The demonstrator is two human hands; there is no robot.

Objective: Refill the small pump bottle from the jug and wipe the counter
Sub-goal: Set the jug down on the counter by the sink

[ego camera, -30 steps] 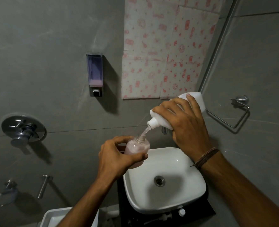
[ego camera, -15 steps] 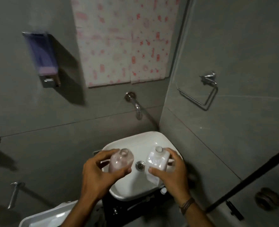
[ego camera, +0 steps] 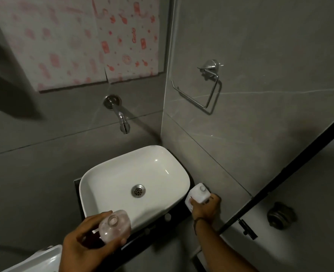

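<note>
My left hand point(ego camera: 83, 246) grips the small clear pump bottle point(ego camera: 115, 225), which holds pink liquid and has an open neck with no pump on it. It hangs upright over the front left rim of the white basin point(ego camera: 95, 177). My right hand point(ego camera: 206, 209) holds the white jug point(ego camera: 198, 194) upright on the dark counter point(ego camera: 181, 211), in the corner to the right of the basin. A small white cap point(ego camera: 167, 216) lies on the counter in front of the basin.
A chrome wall tap point(ego camera: 121, 116) juts out above the basin. An empty chrome holder point(ego camera: 205, 91) hangs on the right wall. A black-framed glass panel point(ego camera: 280, 177) runs diagonally at the right. A white toilet tank edge point(ego camera: 36, 260) shows at the bottom left.
Pouring has stopped. My right hand turned the jug upright and lowered it to the counter right of the basin. My left hand brought the bottle down to the basin's front edge.
</note>
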